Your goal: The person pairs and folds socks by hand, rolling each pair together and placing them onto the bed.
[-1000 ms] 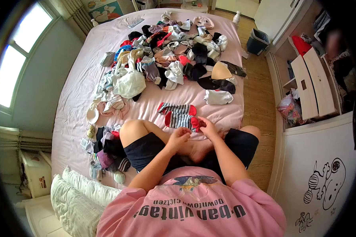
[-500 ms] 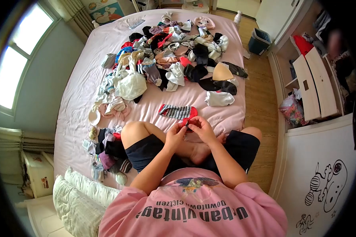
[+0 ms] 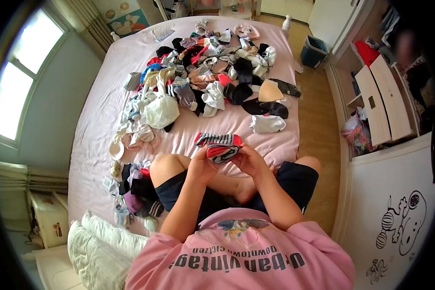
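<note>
Between my two hands, just above my crossed legs, is a red, black and grey sock. My left hand is closed on its left side, and my right hand grips its right end. Right behind it on the bed lies a striped grey and black sock with red ends, partly covered by the held one. A white sock rests on the sheet farther to the right.
A large heap of mixed socks and underwear covers the bed's middle. By my left knee is a smaller pile of folded socks. White pillows lie at lower left. An open drawer and a bin stand right.
The sock in my hands has been raised and spread, so its striped side now shows. My hands have moved slightly apart. The striped sock on the bed stays in place.
</note>
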The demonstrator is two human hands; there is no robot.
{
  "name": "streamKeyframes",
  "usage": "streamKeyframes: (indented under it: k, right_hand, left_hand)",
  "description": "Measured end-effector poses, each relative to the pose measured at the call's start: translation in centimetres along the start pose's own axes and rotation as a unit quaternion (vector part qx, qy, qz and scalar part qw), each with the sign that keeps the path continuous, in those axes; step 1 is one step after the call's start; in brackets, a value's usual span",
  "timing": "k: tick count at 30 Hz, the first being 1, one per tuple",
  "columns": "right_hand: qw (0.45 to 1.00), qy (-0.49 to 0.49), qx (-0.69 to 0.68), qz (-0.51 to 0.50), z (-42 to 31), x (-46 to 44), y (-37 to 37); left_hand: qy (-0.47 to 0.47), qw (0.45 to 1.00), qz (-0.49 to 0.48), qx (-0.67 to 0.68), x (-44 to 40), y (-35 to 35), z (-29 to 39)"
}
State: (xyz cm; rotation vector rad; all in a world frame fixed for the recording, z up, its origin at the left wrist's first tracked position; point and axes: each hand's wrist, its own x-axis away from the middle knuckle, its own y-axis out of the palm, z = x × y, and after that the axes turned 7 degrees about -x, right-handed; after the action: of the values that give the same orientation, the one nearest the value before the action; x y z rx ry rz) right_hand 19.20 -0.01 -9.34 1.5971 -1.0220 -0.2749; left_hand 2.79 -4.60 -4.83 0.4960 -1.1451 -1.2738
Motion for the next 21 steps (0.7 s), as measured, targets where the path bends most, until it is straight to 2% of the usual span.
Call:
streamKeyframes:
  k: [3, 5, 6, 7, 8, 11, 12, 15, 16, 17, 18, 21]
  right_hand:
    - [0.993, 0.026, -0.100, -0.064, 0.3, 0.0, -0.3]
    - [0.988, 0.031, -0.117, -0.091, 0.2, 0.4, 0.1]
    - [0.994, 0.026, -0.100, -0.034, -0.4, 1.8, 3.1]
    - [0.998, 0.009, -0.047, -0.037, -0.1, 1.6, 3.0]
    - [0.999, -0.007, 0.009, -0.043, 0.2, 1.3, 2.5]
    - [0.980, -0.031, 0.189, -0.048, 0.4, 0.5, 1.9]
    - [0.968, -0.048, 0.243, -0.040, 0.3, 0.6, 2.0]
    - [0.938, -0.134, 0.320, -0.024, 0.4, -0.5, 0.5]
    - [0.925, -0.166, 0.341, -0.007, 0.5, -0.6, -0.2]
    - [0.911, -0.198, 0.361, 0.009, 0.7, -0.8, -1.0]
    - [0.915, -0.209, 0.344, 0.011, 0.9, 0.0, 0.3]
    - [0.893, -0.252, 0.372, 0.002, 1.6, 0.6, 0.5]
  left_hand:
    - [-0.026, 0.998, -0.030, 0.053, -0.7, -1.6, 0.3]
    - [0.006, 1.000, 0.011, 0.026, -0.6, -1.2, 0.3]
    - [0.030, 0.999, 0.031, 0.017, -0.9, -1.4, 0.2]
    - [0.054, 0.997, 0.051, 0.009, -1.0, -1.5, 0.1]
    - [0.073, 0.996, 0.030, -0.033, -1.1, -1.6, 0.1]
    - [0.069, 0.994, -0.079, -0.016, -1.6, -3.0, 0.3]
    - [0.068, 0.996, -0.060, -0.014, -0.7, -1.2, 0.5]
    - [0.040, 0.967, 0.014, -0.250, 0.0, -0.2, -0.4]
    - [0.061, 0.916, -0.041, -0.394, 0.0, -1.0, -1.0]
    - [0.080, 0.841, -0.091, -0.527, -0.2, -1.8, -1.6]
    - [0.079, 0.800, -0.055, -0.592, 0.3, -0.9, -1.7]
    - [0.142, 0.796, 0.001, -0.589, -2.1, -3.5, -2.8]
